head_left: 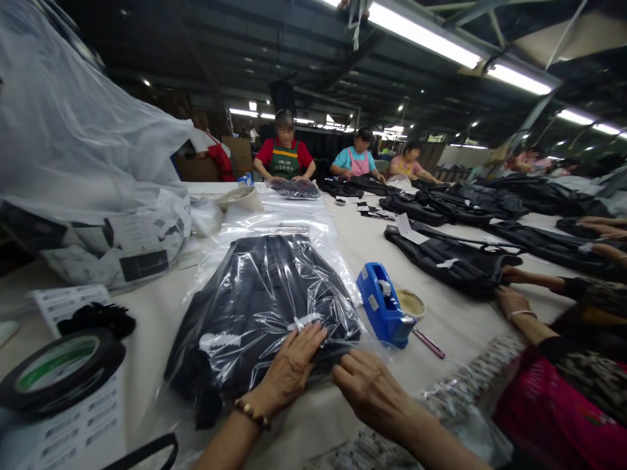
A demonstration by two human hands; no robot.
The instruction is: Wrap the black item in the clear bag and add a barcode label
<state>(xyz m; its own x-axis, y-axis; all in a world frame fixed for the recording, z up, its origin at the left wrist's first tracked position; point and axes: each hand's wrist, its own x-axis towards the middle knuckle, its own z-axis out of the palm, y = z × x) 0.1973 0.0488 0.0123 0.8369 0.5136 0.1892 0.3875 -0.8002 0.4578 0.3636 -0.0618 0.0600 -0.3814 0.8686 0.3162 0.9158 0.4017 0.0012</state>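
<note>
The soft, light, slippery bagged black garment (pixel 259 307), left of the blue tape dispenser (pixel 382 303), is pressed at its near edge by the flat-open left hand (pixel 291 369) and right hand (pixel 369 388), best gripped there.

A black folded garment in a clear glossy plastic bag (pixel 264 307) lay centre; at three o'clock stood a bright blue plastic tape dispenser (pixel 382 303); the cloth-covered surface (pixel 441 313) was cream.
</note>
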